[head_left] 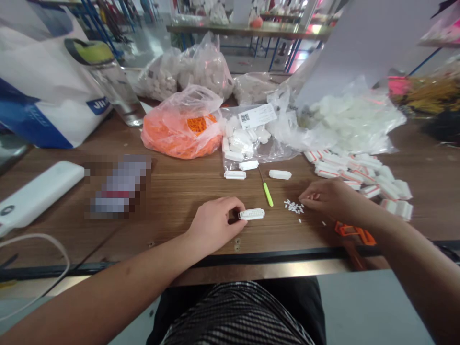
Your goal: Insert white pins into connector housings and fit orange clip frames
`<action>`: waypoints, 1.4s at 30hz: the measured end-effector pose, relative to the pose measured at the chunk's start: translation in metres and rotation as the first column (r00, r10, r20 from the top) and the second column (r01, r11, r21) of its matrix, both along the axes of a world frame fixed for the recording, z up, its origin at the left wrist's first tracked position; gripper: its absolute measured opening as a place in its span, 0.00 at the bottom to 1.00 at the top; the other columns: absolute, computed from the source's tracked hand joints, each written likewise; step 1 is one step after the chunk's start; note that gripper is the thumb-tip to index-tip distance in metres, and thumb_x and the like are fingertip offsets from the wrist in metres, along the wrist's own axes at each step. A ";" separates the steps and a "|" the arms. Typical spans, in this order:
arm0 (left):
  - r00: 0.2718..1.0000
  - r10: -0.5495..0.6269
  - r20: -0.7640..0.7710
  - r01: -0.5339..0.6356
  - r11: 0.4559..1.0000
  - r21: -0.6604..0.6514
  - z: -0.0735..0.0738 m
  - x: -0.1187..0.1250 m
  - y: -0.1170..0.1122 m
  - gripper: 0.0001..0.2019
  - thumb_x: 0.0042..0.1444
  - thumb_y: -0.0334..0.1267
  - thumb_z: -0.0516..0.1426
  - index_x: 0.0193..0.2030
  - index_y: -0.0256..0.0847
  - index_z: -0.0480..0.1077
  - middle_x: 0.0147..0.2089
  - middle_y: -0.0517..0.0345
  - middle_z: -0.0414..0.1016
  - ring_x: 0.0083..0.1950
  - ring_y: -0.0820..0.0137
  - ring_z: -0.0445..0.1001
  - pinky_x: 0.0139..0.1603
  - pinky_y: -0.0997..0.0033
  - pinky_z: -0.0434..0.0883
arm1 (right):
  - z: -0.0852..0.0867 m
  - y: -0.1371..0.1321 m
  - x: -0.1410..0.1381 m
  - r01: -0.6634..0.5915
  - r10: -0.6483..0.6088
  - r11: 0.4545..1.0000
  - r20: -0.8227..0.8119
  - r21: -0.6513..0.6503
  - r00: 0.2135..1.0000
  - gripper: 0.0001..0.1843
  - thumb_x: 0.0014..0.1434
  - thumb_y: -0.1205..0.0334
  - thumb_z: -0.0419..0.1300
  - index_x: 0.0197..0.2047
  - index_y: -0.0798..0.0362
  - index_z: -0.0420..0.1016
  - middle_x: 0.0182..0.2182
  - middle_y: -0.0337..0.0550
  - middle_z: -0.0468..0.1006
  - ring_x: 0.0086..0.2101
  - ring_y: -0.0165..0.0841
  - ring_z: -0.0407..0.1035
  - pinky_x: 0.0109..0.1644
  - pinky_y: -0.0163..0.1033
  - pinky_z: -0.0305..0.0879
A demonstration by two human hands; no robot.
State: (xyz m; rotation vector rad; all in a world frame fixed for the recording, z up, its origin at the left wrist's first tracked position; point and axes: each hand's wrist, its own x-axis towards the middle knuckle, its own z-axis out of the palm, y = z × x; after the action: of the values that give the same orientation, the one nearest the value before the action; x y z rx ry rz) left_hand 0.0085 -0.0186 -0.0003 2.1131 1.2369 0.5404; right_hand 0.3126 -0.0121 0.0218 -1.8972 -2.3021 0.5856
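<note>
One brown work table [168, 191] under inspection, surveyed from the left. At the far left stands a white-and-blue bag [50, 81]; in front of it lies a white device [43, 194], with a pale cable [59, 244] curving near the table's front edge. A clear bottle [115, 86] with a green lid stands beside the bag. A pixelated item [120, 187] lies nearer the front; its details cannot be read.

Next is a translucent bag of orange strips [179, 127]. In front of it, the left hand [215, 220] grips one end of a white slotted piece [252, 214] between thumb and fingers, at the front middle of the table. Behind that piece lie two similar loose pieces [235, 175], and a clear bag of white parts [247, 139] bearing a printed label. To the right of these are a green-handled tool [268, 194] and a third loose piece [280, 174].

Further right is a scatter of tiny white pins [293, 207]. The right hand [328, 197] is just beside it, fingertips drawn close together; whether they hold a pin cannot be determined. Orange parts [355, 233] lie near its forearm. Beyond the hand are heaped white pieces [338, 167], several orange-striped, and a bag of pale parts [355, 120].
</note>
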 end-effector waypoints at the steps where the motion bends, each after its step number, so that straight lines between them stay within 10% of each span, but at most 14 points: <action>1: 1.000 0.001 0.001 -0.001 1.000 -0.002 0.000 0.000 0.000 0.04 0.51 0.36 0.61 0.35 0.44 0.73 0.23 0.66 0.66 0.27 0.73 0.64 0.31 0.72 0.60 | 0.000 0.000 0.000 -0.004 0.004 1.000 0.009 -0.007 1.000 0.10 0.55 0.64 0.56 0.27 0.51 0.78 0.29 0.45 0.81 0.31 0.37 0.74 0.37 0.42 0.66; 9: 1.000 0.015 -0.005 -0.015 0.999 -0.029 0.001 0.001 -0.001 0.05 0.50 0.35 0.62 0.36 0.43 0.73 0.24 0.67 0.66 0.26 0.74 0.63 0.31 0.72 0.60 | 0.010 -0.010 -0.029 0.144 -0.142 0.989 -0.283 -0.012 0.949 0.08 0.53 0.58 0.59 0.26 0.50 0.75 0.25 0.40 0.78 0.27 0.33 0.72 0.32 0.37 0.65; 16: 1.000 0.011 0.001 -0.011 1.000 -0.007 0.000 0.002 -0.001 0.05 0.51 0.35 0.62 0.36 0.44 0.73 0.24 0.67 0.66 0.25 0.74 0.63 0.30 0.72 0.60 | 0.006 -0.020 -0.092 -0.117 0.170 0.982 -0.442 0.146 0.881 0.09 0.59 0.63 0.59 0.27 0.51 0.74 0.24 0.36 0.75 0.27 0.29 0.66 0.40 0.39 0.61; 27: 1.000 -0.002 0.013 0.002 1.000 0.004 -0.001 0.000 -0.002 0.05 0.52 0.35 0.62 0.36 0.43 0.73 0.26 0.66 0.67 0.26 0.74 0.64 0.31 0.72 0.62 | -0.013 -0.014 -0.096 -0.194 0.304 0.929 -0.355 0.315 0.884 0.07 0.59 0.66 0.60 0.29 0.53 0.74 0.23 0.34 0.71 0.26 0.27 0.64 0.42 0.41 0.55; 36: 1.000 0.022 0.021 -0.021 1.000 -0.007 -0.001 0.001 -0.003 0.04 0.52 0.35 0.62 0.35 0.43 0.73 0.24 0.67 0.67 0.25 0.74 0.64 0.30 0.73 0.61 | -0.001 -0.027 -0.104 -0.482 0.483 0.639 0.175 0.599 0.858 0.14 0.61 0.67 0.55 0.25 0.55 0.77 0.22 0.41 0.73 0.28 0.33 0.65 0.44 0.46 0.57; 42: 1.000 0.013 0.012 -0.013 1.000 -0.009 -0.002 0.000 -0.002 0.05 0.50 0.35 0.62 0.36 0.43 0.73 0.25 0.67 0.67 0.26 0.74 0.64 0.31 0.72 0.61 | 0.000 -0.014 -0.068 -0.131 0.238 0.863 -0.164 0.488 0.957 0.11 0.63 0.62 0.56 0.35 0.52 0.80 0.29 0.41 0.80 0.32 0.34 0.73 0.41 0.43 0.62</action>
State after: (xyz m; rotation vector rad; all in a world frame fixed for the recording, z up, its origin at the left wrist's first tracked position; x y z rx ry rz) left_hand 0.0089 -0.0204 -0.0025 2.0922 1.2451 0.5517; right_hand 0.2447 -0.0259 0.0220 -1.3281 -2.2325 0.1994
